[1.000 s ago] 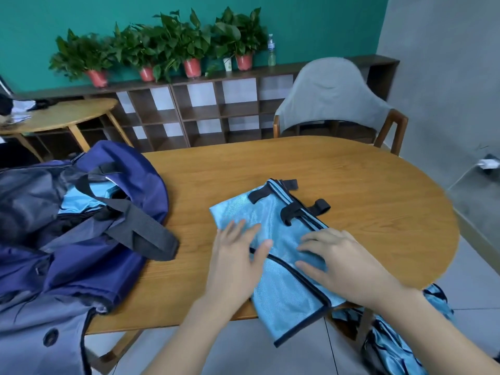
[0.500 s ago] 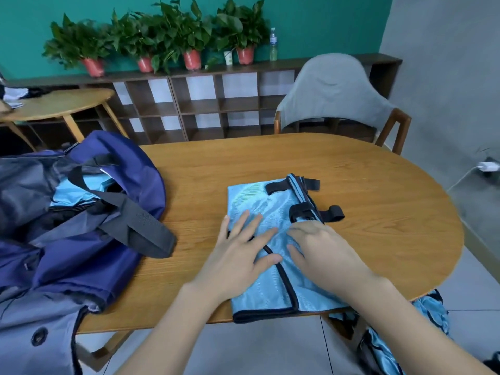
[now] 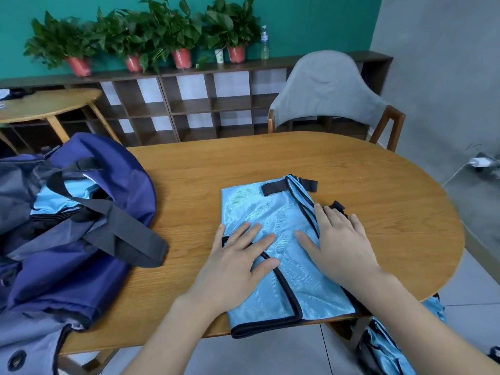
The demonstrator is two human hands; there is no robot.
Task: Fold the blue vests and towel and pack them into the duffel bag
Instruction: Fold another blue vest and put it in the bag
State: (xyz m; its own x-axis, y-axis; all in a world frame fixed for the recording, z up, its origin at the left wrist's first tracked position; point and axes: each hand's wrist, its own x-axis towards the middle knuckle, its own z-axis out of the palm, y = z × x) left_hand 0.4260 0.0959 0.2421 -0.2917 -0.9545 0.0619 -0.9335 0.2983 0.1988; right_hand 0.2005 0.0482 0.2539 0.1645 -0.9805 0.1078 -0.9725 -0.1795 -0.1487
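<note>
While both flat hands, left hand (image 3: 238, 262) and right hand (image 3: 339, 246), press the folded blue vest (image 3: 273, 212) at the tabletop's (image 3: 378, 185) near edge, it probably goes into the duffel bag (image 3: 89, 212) next.

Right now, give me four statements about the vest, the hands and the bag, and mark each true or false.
1. Both hands, left and right, lie flat on the blue vest. True.
2. The vest hangs over the grey chair. False: it lies on the wooden table.
3. The duffel bag is zipped shut. False: it gapes open, light blue fabric showing inside.
4. The bag sits to the left of the vest. True.
</note>
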